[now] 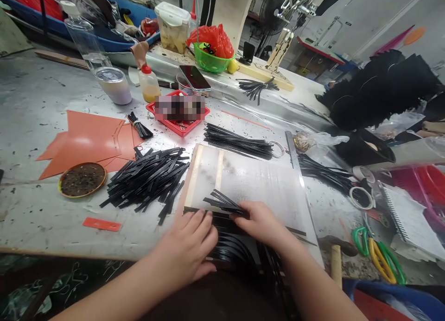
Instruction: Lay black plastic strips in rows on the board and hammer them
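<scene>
My left hand (pixel 189 244) lies flat, fingers stretched out, pressing on a row of black strips (pixel 229 249) at the near edge of a pale work board (pixel 257 177). My right hand (pixel 259 221) is beside it, fingers pinched on a small fan of black strips (pixel 220 200) that lies on the board. A large loose pile of black strips (pixel 148 177) sits left of the board. Another bundle of long black strips (pixel 236 142) lies just beyond the board.
Orange leather pieces (pixel 86 142), a round dish (pixel 82 179), a glue bottle (pixel 149 82), a red tray (pixel 179 112) and a cup (pixel 113 84) lie left and back. A metal ruler (pixel 292 149), tape rolls (pixel 361 198), scissors (pixel 377 254) and a hammer handle (pixel 335 265) lie to the right.
</scene>
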